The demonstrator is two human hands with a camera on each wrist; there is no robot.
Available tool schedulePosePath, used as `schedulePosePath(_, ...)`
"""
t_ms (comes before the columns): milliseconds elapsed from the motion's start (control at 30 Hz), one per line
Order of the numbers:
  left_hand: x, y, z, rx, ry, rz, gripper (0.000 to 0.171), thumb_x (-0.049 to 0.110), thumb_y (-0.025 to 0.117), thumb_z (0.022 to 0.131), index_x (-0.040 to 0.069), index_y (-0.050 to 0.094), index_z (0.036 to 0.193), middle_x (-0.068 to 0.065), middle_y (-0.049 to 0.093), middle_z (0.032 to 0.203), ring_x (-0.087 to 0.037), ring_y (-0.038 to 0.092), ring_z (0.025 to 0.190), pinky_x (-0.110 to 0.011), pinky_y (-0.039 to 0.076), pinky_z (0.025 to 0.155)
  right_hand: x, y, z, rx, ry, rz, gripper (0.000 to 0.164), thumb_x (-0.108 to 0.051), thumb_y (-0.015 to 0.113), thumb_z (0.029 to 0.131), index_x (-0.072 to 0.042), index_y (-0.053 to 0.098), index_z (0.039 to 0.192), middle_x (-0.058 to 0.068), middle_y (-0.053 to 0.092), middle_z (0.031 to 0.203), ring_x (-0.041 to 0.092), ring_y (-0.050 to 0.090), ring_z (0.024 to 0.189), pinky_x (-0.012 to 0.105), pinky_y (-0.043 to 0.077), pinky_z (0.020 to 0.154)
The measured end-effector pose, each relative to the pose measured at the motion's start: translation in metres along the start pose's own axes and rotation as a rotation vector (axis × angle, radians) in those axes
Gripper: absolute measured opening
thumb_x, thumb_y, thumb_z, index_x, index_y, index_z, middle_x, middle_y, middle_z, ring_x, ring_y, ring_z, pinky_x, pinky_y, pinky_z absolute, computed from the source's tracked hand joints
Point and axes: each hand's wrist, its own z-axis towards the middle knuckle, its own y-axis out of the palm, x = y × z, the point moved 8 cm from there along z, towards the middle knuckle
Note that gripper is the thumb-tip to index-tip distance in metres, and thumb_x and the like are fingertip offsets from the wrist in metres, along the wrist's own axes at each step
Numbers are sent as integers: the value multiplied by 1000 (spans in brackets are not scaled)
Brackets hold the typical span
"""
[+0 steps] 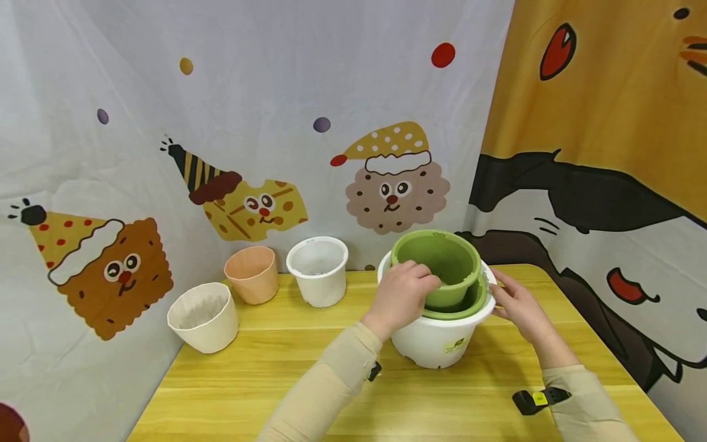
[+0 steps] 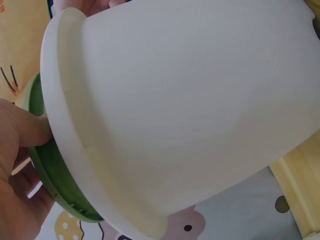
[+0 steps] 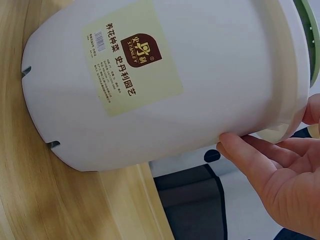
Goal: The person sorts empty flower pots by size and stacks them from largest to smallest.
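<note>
A large white flower pot [image 1: 425, 344] stands on the right part of the table, a label on its side. Inside it sits a green flower pot [image 1: 476, 299], and a smaller green flower pot [image 1: 450, 297] rests tilted within that one, its rim raised above the others. My left hand [image 1: 400, 298] pinches the near-left rim of the smaller green pot; the fingertips inside are partly hidden. On the right, my right hand [image 1: 521, 307] holds the white pot by its rim, with fingers [image 3: 250, 157] against the outer wall and the thumb up at the edge.
Along the table's back left stand a cream pot [image 1: 205, 334], a peach pot [image 1: 256, 285] and a smaller white pot [image 1: 322, 288]. A printed cloth [image 1: 265, 92] hangs behind the wooden table [image 1: 287, 380], and another cloth [image 1: 607, 116] runs down its right side.
</note>
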Motion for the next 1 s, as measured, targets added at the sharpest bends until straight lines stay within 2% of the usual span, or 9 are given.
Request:
schedulePosePath(367, 2, 8, 1, -43, -7, 12, 31, -6, 64, 76, 18, 76, 91, 5, 66, 87, -13, 59, 79, -24, 47, 67, -2, 0, 0, -5, -14, 36, 62, -31, 39, 107, 1, 18, 156, 35, 39, 141, 2, 58, 96, 24, 54, 83)
schedulePosePath(700, 2, 17, 0, -81, -22, 16, 31, -5, 65, 77, 20, 76, 92, 7, 66, 87, -11, 58, 79, -23, 46, 67, 0, 1, 0, -12, 3, 36, 60, -27, 39, 108, 2, 18, 156, 36, 39, 140, 7, 59, 98, 25, 55, 82)
schedulePosePath(1000, 2, 24, -1, -119, -38, 53, 31, -3, 66, 76, 22, 76, 92, 9, 66, 88, -10, 58, 80, -22, 46, 69, 0, 1, 0, -7, 1, 42, 60, -27, 39, 108, 2, 18, 156, 36, 39, 141, 4, 59, 96, 24, 55, 82)
